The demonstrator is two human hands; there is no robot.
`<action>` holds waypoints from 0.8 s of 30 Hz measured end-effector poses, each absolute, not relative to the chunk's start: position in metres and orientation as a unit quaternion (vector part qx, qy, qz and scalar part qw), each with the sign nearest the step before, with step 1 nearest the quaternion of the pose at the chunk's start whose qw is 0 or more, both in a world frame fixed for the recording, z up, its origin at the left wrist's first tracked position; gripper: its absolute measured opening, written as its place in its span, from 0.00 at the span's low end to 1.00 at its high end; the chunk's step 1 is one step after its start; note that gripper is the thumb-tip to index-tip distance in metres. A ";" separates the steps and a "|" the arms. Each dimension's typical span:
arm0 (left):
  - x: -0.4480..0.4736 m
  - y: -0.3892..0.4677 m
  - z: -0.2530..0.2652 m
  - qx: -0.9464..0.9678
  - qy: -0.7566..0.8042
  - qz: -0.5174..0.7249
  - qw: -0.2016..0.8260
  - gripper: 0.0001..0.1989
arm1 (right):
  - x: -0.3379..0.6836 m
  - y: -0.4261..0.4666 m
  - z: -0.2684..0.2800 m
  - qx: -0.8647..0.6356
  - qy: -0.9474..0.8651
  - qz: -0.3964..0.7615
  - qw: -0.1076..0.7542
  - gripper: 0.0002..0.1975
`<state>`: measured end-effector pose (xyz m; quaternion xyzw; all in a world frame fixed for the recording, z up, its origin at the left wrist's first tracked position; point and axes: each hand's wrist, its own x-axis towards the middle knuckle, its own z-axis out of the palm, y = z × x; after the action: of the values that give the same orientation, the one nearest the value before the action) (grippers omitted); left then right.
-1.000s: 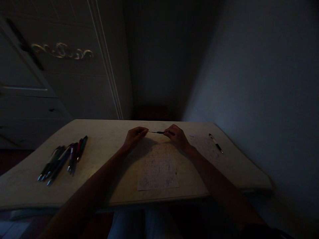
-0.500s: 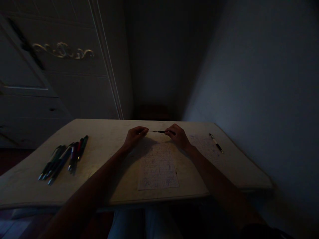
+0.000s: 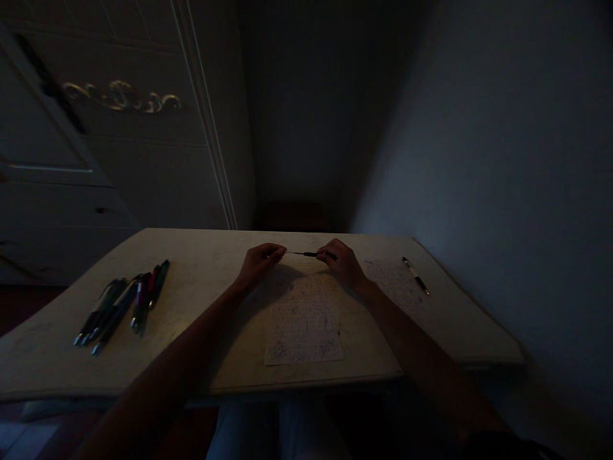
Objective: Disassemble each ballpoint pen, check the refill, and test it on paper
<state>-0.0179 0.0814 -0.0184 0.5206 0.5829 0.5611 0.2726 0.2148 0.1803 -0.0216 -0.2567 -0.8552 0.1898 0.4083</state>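
Above the far part of the table, my left hand [image 3: 261, 260] pinches one end of a thin pale rod that looks like a pen refill [image 3: 294, 253]. The rod runs sideways into the dark tip of a pen [image 3: 310, 254], whose body is closed in the fingers of my right hand [image 3: 339, 259]. Most of the pen is hidden by those fingers. Below and between my hands lies a sheet of paper [image 3: 305, 329] covered in scribbles. Dim light keeps the finer detail of the pen from showing.
Several pens [image 3: 115, 310] lie in a loose bunch on the left of the pale table [image 3: 201, 255]. At the right, a black and white pen [image 3: 416, 276] lies beside another scribbled patch [image 3: 393, 281]. A wall [image 3: 502, 191] borders the table's right side; a cabinet [image 3: 158, 172] stands behind, left.
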 end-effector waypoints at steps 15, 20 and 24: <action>-0.017 0.080 -0.021 0.602 0.586 0.526 0.128 0.15 | 0.214 0.177 -0.020 -0.249 -0.858 0.199 0.402 0.04; -0.014 0.077 -0.018 0.613 0.590 0.511 0.121 0.13 | 0.214 0.176 -0.021 -0.249 -0.855 0.207 0.405 0.05; -0.013 0.076 -0.016 0.608 0.585 0.519 0.135 0.15 | 0.211 0.175 -0.022 -0.253 -0.846 0.223 0.413 0.05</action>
<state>-0.0135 0.0756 -0.0160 0.6083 0.5851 0.5191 0.1346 0.2114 0.1747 -0.0222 -0.2530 -0.8460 0.2229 0.4130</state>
